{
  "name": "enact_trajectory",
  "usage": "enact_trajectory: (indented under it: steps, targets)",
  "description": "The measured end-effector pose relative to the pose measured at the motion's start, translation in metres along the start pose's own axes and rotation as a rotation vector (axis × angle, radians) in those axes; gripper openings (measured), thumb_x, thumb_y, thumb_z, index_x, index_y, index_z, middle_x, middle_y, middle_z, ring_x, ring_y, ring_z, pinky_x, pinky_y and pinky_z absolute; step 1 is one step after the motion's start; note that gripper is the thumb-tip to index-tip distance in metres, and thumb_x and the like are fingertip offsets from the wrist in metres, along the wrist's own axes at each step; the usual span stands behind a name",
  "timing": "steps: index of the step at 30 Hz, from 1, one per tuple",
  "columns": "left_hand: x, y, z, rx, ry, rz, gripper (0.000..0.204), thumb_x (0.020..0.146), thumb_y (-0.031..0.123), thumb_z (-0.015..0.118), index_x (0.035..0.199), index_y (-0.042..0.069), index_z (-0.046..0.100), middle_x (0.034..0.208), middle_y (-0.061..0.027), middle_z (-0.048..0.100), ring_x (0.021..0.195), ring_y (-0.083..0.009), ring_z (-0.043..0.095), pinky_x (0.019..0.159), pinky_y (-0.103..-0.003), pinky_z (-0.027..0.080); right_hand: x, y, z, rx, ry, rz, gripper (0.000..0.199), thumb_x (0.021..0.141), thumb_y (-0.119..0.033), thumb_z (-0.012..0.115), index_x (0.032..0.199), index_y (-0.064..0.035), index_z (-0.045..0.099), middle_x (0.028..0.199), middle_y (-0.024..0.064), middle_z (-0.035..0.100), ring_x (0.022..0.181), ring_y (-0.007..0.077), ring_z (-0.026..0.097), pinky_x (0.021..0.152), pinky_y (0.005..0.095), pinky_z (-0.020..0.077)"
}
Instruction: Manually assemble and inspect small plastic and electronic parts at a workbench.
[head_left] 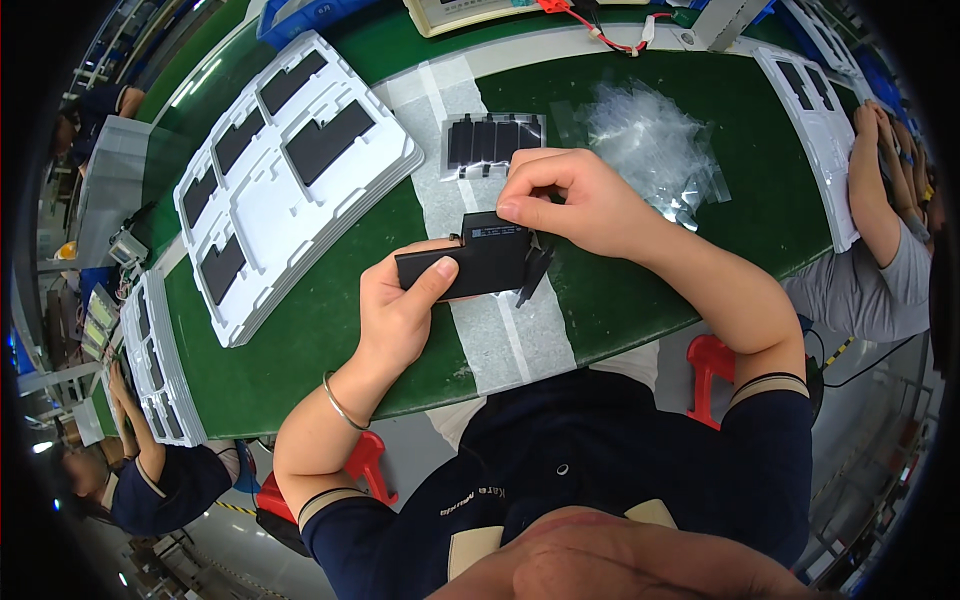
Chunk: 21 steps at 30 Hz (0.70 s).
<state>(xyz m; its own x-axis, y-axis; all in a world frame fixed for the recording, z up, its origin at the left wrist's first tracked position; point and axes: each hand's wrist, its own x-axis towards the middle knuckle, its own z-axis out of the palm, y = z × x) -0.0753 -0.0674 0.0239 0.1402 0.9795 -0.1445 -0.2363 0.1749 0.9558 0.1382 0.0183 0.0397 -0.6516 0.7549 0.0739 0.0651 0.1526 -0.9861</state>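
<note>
A flat, black, L-shaped battery pack [465, 268] with a small printed label is held over the table's near middle. My left hand [400, 300] grips its left end, thumb on top and fingers beneath. My right hand [570, 200] is closed in a pinch at the pack's upper right corner; whatever lies between thumb and forefinger is too small to make out. A thin black strip [537, 275] sticks out and hangs at the pack's right end. Just beyond my hands lies a clear sheet of black adhesive strips [495, 143].
On the left stands a stack of white trays [265, 215] holding black L-shaped packs. A pile of clear film pieces [655, 140] lies at right on the green table [770, 190]. More white trays [815, 140] stand by a co-worker's arm [875, 190]. A blue bin [310, 18] sits at the back.
</note>
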Motion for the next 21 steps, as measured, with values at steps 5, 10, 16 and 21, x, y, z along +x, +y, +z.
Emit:
enact_trajectory:
  steps: [5, 10, 16, 21]
  targets:
    - [-0.001, -0.002, 0.0, 0.254, -0.011, 0.129, 0.021, 0.085, 0.01, 0.061, 0.1, -0.004, 0.063, 0.091, -0.009, 0.065, 0.081, -0.0104, 0.059, 0.075, -0.024, 0.046, 0.0, -0.001, 0.003, -0.101, 0.005, -0.097, 0.011, 0.08, -0.011, 0.064, 0.079, -0.0001, 0.065, 0.071, 0.0017, 0.053, 0.062, 0.0097, 0.047, 0.057, 0.0239, 0.038]
    - [-0.002, 0.002, 0.005, 0.335, -0.04, 0.105, 0.02, 0.084, 0.009, 0.061, 0.098, -0.004, 0.063, 0.091, -0.0092, 0.066, 0.078, -0.011, 0.059, 0.07, -0.025, 0.047, -0.002, -0.003, 0.004, -0.165, -0.016, -0.15, 0.008, 0.077, -0.008, 0.066, 0.078, -0.0004, 0.064, 0.073, 0.0042, 0.055, 0.067, 0.0128, 0.05, 0.06, 0.0246, 0.0388]
    - [0.0, 0.006, 0.011, 0.428, -0.113, 0.168, 0.019, 0.084, 0.008, 0.061, 0.098, -0.004, 0.063, 0.09, -0.01, 0.066, 0.076, -0.0109, 0.059, 0.069, -0.025, 0.047, -0.004, -0.007, 0.012, -0.213, -0.035, -0.178, 0.014, 0.078, -0.009, 0.065, 0.071, -0.0011, 0.055, 0.068, 0.0026, 0.045, 0.061, 0.0125, 0.044, 0.056, 0.0247, 0.0356]
    - [0.001, 0.004, 0.007, 0.11, -0.092, 0.036, 0.019, 0.085, 0.008, 0.059, 0.099, -0.003, 0.063, 0.095, -0.0083, 0.065, 0.083, -0.0113, 0.058, 0.076, -0.025, 0.045, -0.007, -0.01, 0.018, -0.112, -0.002, -0.179, 0.018, 0.083, -0.009, 0.06, 0.072, -0.0028, 0.048, 0.073, 0.0005, 0.04, 0.062, 0.0095, 0.038, 0.055, 0.0232, 0.0316]
